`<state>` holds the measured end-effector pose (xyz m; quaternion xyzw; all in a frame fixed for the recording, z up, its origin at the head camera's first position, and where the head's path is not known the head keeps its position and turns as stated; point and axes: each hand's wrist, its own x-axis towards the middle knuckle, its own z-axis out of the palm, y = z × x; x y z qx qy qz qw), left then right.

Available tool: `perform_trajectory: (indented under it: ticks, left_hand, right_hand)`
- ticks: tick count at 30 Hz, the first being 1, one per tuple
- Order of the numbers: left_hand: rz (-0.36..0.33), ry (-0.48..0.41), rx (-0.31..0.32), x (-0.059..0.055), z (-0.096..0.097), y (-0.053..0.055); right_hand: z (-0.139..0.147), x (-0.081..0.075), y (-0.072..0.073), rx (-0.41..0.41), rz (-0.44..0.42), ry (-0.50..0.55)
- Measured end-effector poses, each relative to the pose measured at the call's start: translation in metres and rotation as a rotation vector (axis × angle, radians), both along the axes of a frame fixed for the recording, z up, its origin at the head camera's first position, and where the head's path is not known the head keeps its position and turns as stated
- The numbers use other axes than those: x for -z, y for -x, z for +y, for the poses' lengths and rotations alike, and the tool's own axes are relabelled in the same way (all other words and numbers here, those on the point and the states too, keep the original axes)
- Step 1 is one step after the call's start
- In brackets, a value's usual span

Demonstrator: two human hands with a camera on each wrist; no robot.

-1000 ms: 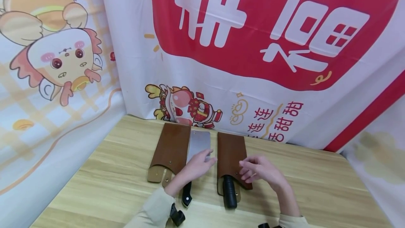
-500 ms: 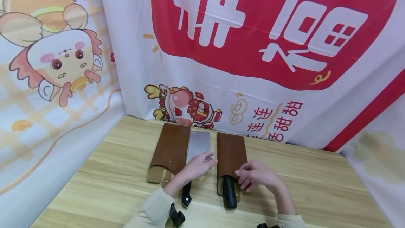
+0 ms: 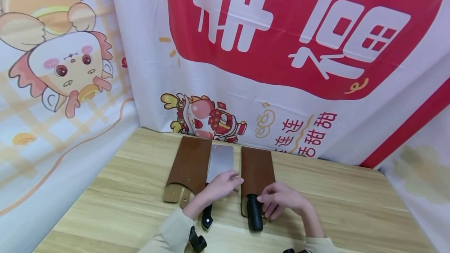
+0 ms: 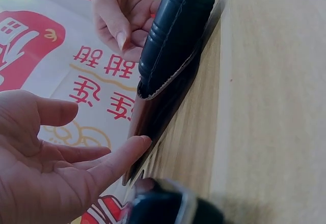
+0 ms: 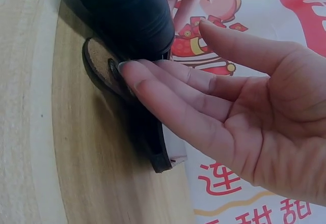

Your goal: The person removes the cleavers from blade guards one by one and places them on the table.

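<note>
A brown leather sheath (image 3: pixel 257 169) lies on the table with the black handle (image 3: pixel 255 214) of a sheathed knife sticking out of its near end. My right hand (image 3: pixel 283 200) is beside that handle; in the right wrist view its fingertips reach a small strap tab (image 5: pixel 99 63), with the thumb apart from them. My left hand (image 3: pixel 223 184) is over a bare cleaver (image 3: pixel 221 159), its loosely extended fingers at the sheath's left edge. Whether they touch it is unclear. The left hand covers part of the cleaver; its black handle (image 3: pixel 208 220) shows below the wrist.
Left of the cleaver lies another brown leather sheath (image 3: pixel 190 163) with tan straps (image 3: pixel 172 193) at its near end. The wooden table (image 3: pixel 123 182) ends at a printed cloth backdrop (image 3: pixel 151 69), which also hangs along the left side.
My right hand has come left and downward, from the sheath's right side to beside the black handle. The left hand has shifted very slightly right. Sheaths and cleaver stay where they were.
</note>
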<state>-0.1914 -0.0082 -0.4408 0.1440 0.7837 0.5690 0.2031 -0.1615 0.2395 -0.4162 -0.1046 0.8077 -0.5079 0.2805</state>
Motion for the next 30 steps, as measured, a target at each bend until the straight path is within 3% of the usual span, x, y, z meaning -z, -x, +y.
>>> perform_trajectory:
  ticks: [11,22,30]
  left_hand:
    - [-0.043,-0.05,-0.005,0.003,0.004,-0.001]
    - [-0.078,-0.077,-0.027,0.002,0.011,-0.004]
    - [-0.129,-0.075,-0.057,0.0,0.014,0.001]
  right_hand:
    - [-0.009,0.002,-0.005,0.001,-0.021,0.008]
    - [-0.002,0.018,-0.01,-0.001,-0.076,0.121]
    - [0.003,0.023,-0.011,-0.035,-0.065,0.174]
